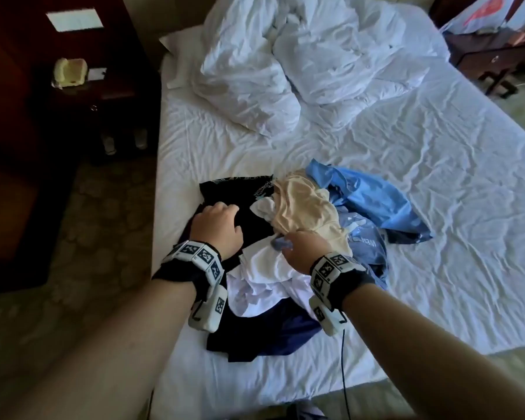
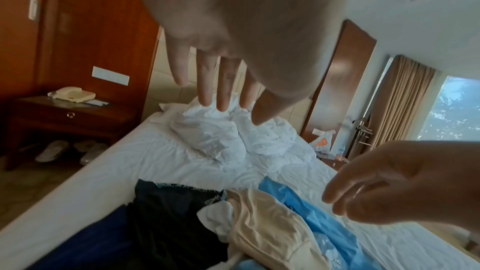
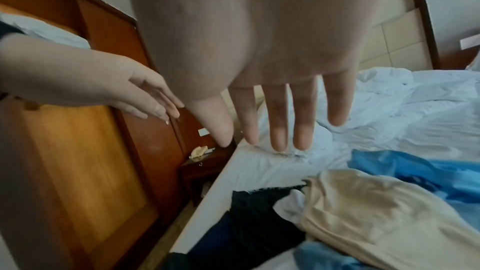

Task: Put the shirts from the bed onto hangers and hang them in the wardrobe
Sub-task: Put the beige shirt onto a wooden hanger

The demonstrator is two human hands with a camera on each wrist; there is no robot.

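So the shirts are all in one messy heap near the foot edge of the bed (image 1: 437,207), right on the white sheet. There's a black shirt (image 1: 234,192) with some print on the left side, a beige shirt (image 1: 303,204) bunched up in the middle, a light blue shirt (image 1: 376,198) spilling off to the right, a white shirt (image 1: 261,277) closer to the person, and a navy shirt (image 1: 285,331) poking out at the near edge under the white one. From the head cam the left hand (image 1: 220,230) is over the black shirt and the right hand (image 1: 305,251) is over where the white and beige ones meet. Both wrist cams show the fingers stretched out straight and spread with nothing between them, so both hands look released, not gripping any cloth. Whether they're actually touching the fabric I can't really tell. Up at the head of the bed there's a crumpled white duvet (image 1: 285,71). As for stuff that holds stuff: the dark wooden nightstand (image 1: 109,95) on the left has a cream phone (image 1: 70,71) and a slip of paper on top, a closed drawer, and pale slippers (image 2: 67,150) tucked into the open shelf underneath. On the far side a second nightstand (image 1: 491,62) has a plastic bag (image 2: 323,141) sitting on it; can't make out what's in it. A wooden door panel (image 3: 78,151) stands left of the bed.
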